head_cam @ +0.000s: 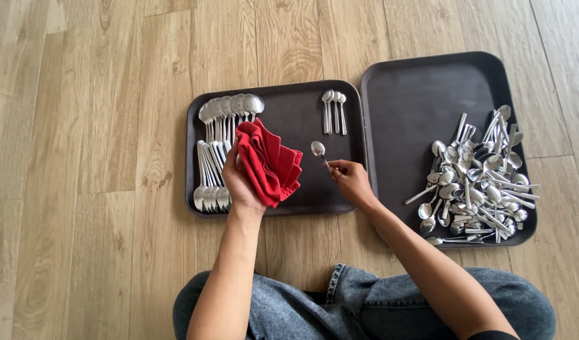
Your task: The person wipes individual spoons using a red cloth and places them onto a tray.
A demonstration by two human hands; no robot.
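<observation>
Floor: pale wood-look planks, filling the frame. Two dark brown trays lie side by side on it, edges touching or nearly so. The person sits on the floor in blue jeans, knees at the bottom edge of the frame.

Smaller tray, centre of frame: rows of spoons laid in order along its left side, bowls fanned at the top; a group of three small spoons near its upper right corner.

Larger tray, right of frame: a loose heap of spoons in its lower right part, handles crossing every way.

Left hand: closed around a folded red cloth, held above the smaller tray, folds hanging to the right.

Right hand: fingertips pinched on the handle end of a single spoon, bowl pointing up and left, just beside the cloth but apart from it, over the middle of the smaller tray.

Handling, judged: the spoon looks like polished steel, so light, stiff and not fragile, but smooth and likely to slip or twist in a two-finger pinch. The thin handle is the sensible place to hold, leaving the bowl free. The cloth is soft and limp; it bunches and needs the whole palm to keep its folds.
</observation>
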